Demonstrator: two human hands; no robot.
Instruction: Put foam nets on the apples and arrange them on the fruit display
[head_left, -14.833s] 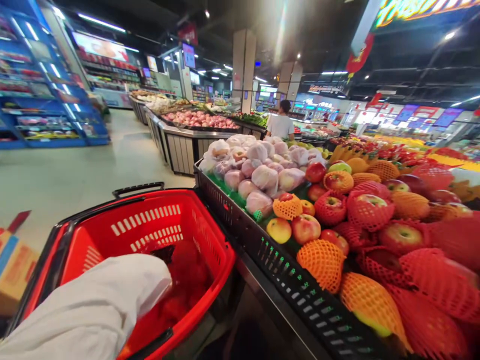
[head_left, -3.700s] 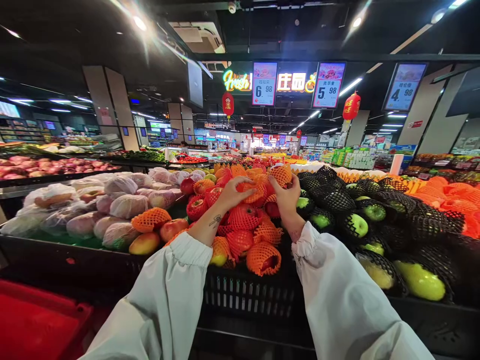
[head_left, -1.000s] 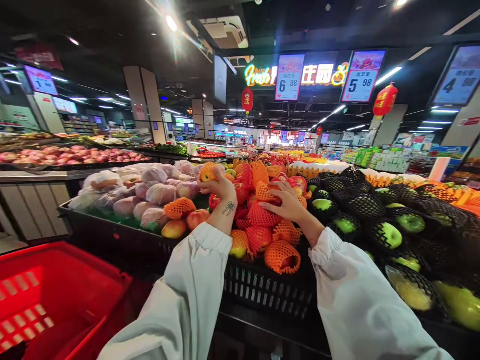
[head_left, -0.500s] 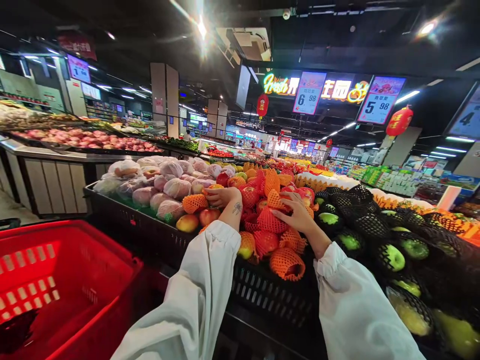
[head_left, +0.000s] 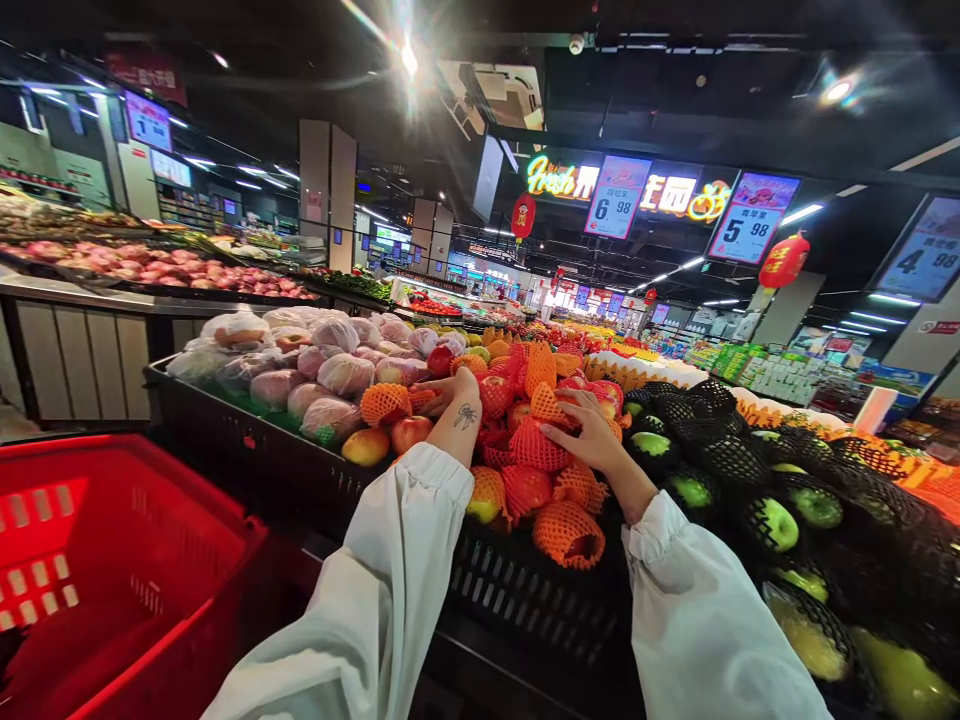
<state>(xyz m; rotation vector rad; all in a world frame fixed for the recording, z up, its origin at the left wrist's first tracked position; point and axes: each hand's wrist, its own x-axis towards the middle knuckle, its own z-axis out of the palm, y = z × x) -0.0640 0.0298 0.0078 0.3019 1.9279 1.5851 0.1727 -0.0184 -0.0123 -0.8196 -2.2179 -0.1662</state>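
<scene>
My left hand [head_left: 451,388] reaches into a pile of red apples, its fingertips mostly hidden among the fruit. Beside those fingers sits an apple in an orange foam net [head_left: 385,404]. A bare red apple [head_left: 411,433] and a yellow-red apple [head_left: 365,447] lie just in front. My right hand [head_left: 589,432] rests on the pile with its fingers spread. Its thumb lies against an apple in a red foam net [head_left: 538,446], and its other fingers lie near an orange-netted apple [head_left: 547,404]. An orange foam net [head_left: 568,534] covers another fruit at the front edge.
A red shopping basket [head_left: 172,510] stands at the lower left. Wrapped pinkish fruit [head_left: 349,375] fills the left of the black crate [head_left: 517,590]. Green apples in black nets [head_left: 776,525] lie to the right. Price signs [head_left: 617,197] hang overhead.
My left hand has dipped lower among the apples, with its fingers now less visible. My right hand has stayed on the pile. The view has shifted slightly.
</scene>
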